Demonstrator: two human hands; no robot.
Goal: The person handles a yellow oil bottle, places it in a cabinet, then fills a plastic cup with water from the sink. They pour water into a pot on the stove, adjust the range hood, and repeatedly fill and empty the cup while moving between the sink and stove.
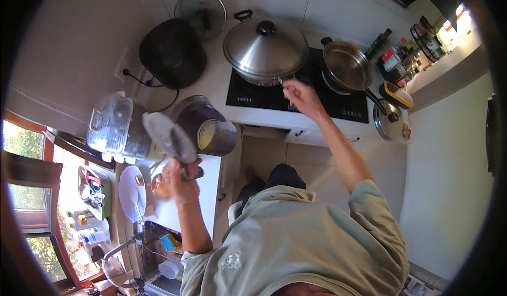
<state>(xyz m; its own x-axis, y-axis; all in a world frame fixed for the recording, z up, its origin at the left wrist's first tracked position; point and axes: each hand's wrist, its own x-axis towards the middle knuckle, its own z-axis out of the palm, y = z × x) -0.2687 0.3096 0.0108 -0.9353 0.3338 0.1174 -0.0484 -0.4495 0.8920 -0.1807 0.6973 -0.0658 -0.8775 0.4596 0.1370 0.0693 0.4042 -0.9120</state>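
In my left hand [182, 181] is a blurred grey utensil [170, 135] with a wide, rounded flat end and a dark handle; its exact kind is unclear. The flat end hangs in front of a dark cylindrical vessel [227, 137], which has something yellowish showing at one side. My right hand [303, 97], fingers curled, is at the front rim of a wok covered by a domed steel lid [265, 50] with a black knob. A small metallic piece shows by its fingertips; whether they grip it cannot be made out.
The wok and a steel frying pan [346, 66] sit on a black cooktop [253, 97]. A black appliance [172, 54] and clear plastic containers [111, 125] stand left. Bottles [378, 44] and a glass lid [388, 119] are at right. A sink [152, 252] lies lower left.
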